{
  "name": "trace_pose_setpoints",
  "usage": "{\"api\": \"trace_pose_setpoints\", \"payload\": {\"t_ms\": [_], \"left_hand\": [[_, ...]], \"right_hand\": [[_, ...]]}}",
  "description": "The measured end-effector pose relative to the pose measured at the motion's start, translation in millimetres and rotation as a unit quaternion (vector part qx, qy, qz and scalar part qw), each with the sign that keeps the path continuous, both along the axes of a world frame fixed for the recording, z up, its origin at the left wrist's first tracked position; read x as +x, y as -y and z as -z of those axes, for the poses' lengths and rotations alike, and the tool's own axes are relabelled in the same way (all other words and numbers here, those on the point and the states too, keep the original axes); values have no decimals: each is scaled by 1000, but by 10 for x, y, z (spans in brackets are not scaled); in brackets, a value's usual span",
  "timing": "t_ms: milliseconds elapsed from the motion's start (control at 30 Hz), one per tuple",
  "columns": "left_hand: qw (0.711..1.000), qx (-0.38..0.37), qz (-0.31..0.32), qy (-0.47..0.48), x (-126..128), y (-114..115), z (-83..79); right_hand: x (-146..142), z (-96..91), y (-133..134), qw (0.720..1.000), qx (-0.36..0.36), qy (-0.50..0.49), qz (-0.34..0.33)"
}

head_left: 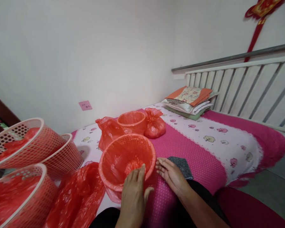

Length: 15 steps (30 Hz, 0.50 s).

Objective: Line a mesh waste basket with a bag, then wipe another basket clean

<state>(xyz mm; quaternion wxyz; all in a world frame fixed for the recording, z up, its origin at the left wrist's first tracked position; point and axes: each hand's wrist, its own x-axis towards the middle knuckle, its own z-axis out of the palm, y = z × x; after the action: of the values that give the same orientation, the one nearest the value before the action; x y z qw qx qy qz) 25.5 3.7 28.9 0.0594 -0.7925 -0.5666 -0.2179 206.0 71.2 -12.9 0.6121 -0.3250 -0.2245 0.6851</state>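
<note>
A round plastic basket [127, 138] lined with a thin red plastic bag [116, 158] stands on the bed in front of me. The bag is folded over the rim and bunched at the bottom. My left hand [134, 193] reaches over the near rim, fingers stretched out and thumb apart, holding nothing. Close to the right side of the basket is my right hand [169, 174], palm turned inward, fingers loosely bent. Nothing shows in it; whether its fingertips touch the bag I cannot tell. A grey folded cloth [181, 166] lies just behind it.
Behind stands another bag-lined basket [131, 118], wrapped in red plastic, with bunched bag ends at both sides. Pink mesh baskets [64, 155] crowd the left, with a loose red bag [78, 196] beside them. Folded bedding [190, 99] lies near the white radiator [247, 85].
</note>
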Motion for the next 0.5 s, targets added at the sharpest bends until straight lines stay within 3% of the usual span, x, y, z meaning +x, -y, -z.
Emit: {"api": "trace_pose_setpoints", "payload": {"t_ms": [100,133,200,233,300,433,500], "left_hand": [[982,120,33,142,-259,65,-88],[973,140,16,185,-378,64,-134],[934,174,-91,299,-639,10,-213],[897,193,-158,364,-770,-43,-235],[827,187,-209,488,-1003,-186,-240],[658,109,-188,721,-1285,-497,-177],[618,84,-174,762,-1342,-611,-154]], "right_hand": [[173,86,41,999,-5,27,17],[238,117,50,999,-8,32,23],[354,167,53,999,-12,37,36],[398,180,46,998,-14,41,45],[435,160,7,996,-12,58,71],[299,-90,-167,980,54,132,139],[164,-264,-289,961,108,195,165]]}}
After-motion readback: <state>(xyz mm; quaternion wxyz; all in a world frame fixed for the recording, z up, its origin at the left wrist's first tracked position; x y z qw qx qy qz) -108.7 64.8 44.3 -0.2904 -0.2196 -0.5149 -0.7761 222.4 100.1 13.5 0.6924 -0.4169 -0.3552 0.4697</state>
